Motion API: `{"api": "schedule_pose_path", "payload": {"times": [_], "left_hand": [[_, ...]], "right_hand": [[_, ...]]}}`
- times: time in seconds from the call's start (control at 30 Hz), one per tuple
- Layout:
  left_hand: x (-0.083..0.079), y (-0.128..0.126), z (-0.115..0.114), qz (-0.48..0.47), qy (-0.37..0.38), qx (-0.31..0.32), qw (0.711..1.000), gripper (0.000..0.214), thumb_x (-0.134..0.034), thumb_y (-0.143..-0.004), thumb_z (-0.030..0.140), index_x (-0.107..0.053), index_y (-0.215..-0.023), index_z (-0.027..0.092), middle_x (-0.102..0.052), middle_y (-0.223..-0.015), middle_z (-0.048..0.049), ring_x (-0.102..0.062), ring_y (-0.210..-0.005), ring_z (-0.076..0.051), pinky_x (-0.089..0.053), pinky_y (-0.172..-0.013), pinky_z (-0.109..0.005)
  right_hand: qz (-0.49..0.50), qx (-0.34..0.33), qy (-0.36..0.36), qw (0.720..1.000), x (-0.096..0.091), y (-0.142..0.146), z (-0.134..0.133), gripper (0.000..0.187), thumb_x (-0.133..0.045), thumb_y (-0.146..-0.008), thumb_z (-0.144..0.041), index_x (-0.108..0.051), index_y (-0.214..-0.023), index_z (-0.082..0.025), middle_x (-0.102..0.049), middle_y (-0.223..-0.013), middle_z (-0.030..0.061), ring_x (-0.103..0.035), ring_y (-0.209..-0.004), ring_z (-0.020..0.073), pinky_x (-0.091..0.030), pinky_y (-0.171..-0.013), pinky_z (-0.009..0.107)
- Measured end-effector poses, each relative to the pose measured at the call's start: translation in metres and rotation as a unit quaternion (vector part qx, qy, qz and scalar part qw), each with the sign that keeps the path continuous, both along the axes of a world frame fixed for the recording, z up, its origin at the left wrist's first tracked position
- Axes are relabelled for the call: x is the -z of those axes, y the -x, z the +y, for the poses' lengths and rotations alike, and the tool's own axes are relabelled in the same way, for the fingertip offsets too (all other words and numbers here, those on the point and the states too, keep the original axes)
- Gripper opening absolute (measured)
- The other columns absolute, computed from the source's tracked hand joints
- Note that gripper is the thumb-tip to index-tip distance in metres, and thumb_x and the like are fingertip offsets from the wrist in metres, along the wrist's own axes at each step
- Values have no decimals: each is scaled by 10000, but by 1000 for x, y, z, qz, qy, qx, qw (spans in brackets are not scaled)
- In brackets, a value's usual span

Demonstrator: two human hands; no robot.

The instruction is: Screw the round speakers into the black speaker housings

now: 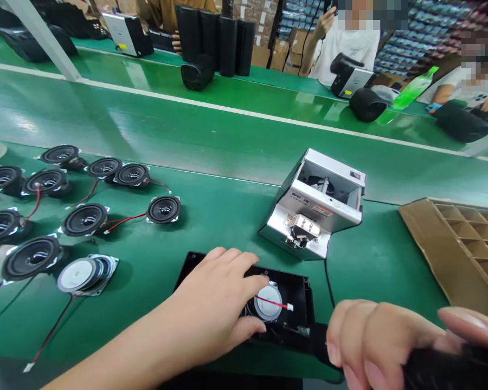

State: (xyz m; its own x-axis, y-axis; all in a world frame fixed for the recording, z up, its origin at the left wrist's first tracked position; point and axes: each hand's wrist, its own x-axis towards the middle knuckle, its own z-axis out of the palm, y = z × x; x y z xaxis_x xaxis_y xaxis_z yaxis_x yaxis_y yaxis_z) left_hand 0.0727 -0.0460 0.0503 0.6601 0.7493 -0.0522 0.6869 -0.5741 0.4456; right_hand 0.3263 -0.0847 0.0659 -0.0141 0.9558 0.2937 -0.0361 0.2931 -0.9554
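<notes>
My left hand (223, 295) lies over a black speaker housing (299, 287), its fingers over the far wall and its thumb near the close side. Index finger and thumb sit around a speaker (268, 301) inside the housing, magnet side up, with a red wire and white plug lying across it. In my right hand (384, 338) is a black electric screwdriver (320, 338), its fingers wrapped round the body. The screwdriver's front end points left at the housing's near right corner; its tip is hard to make out.
Several loose speakers (85, 218) with wires lie at left. Behind the housing stands a silver screw feeder (309, 208) with a black cable. A divided cardboard box (425, 244) is at right. Across a green belt (211, 130), co-workers sit near black housings (228, 46) and a green bottle (415, 89).
</notes>
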Motion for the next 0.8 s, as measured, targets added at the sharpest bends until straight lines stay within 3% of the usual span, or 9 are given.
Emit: {"api": "schedule_pose_path", "payload": {"times": [0.1,0.2,0.27,0.47,0.6,0.8], "left_hand": [[1,-9,1,20,-7,-20,1000,494,-928,-861,540,-779,-1259,289,-705,-1361,-92,-659,-1164,-351,-518,-1006,-563],[-1,-13,2,35,-12,-23,999,419,-913,-887,508,-796,-1227,293,-713,-1317,-88,-662,-1130,-343,-508,-983,-547],[-2,-14,2,43,-11,-17,999,393,-908,-898,486,-796,-1217,288,-710,-1311,-91,-662,-1136,-343,-499,-978,-538],[-3,-13,0,53,-17,-4,998,365,-879,-931,472,-769,-1220,277,-693,-1336,-98,-656,-1205,-355,-473,-969,-524],[-1,-13,-2,49,-23,-1,999,351,-860,-946,474,-759,-1210,265,-687,-1330,-103,-656,-1185,-348,-470,-953,-516],[-2,-13,-3,37,-30,0,999,350,-876,-935,458,-759,-1197,258,-693,-1311,-90,-649,-1172,-329,-471,-954,-506]], "right_hand": [[12,-21,24,999,-7,8,7,412,-697,-972,-678,-747,-852,-288,-570,-572,32,-604,-547,277,-586,-562,464],[79,-89,48,992,-5,11,3,526,-424,-1106,-569,-763,-817,-289,-577,-535,48,-599,-522,262,-557,-552,438],[131,-99,40,986,0,12,-1,566,-321,-1134,-459,-791,-865,-294,-610,-557,46,-606,-525,233,-541,-571,403],[173,-88,47,980,2,19,0,454,-447,-1098,-364,-793,-823,-263,-659,-570,43,-628,-514,215,-561,-557,366],[171,-36,18,984,2,24,0,319,-546,-1065,-360,-796,-878,-295,-639,-585,22,-595,-496,201,-540,-539,361],[134,-88,39,986,9,19,-3,459,-434,-1118,-391,-801,-865,-283,-664,-598,40,-650,-564,229,-558,-586,385]]}}
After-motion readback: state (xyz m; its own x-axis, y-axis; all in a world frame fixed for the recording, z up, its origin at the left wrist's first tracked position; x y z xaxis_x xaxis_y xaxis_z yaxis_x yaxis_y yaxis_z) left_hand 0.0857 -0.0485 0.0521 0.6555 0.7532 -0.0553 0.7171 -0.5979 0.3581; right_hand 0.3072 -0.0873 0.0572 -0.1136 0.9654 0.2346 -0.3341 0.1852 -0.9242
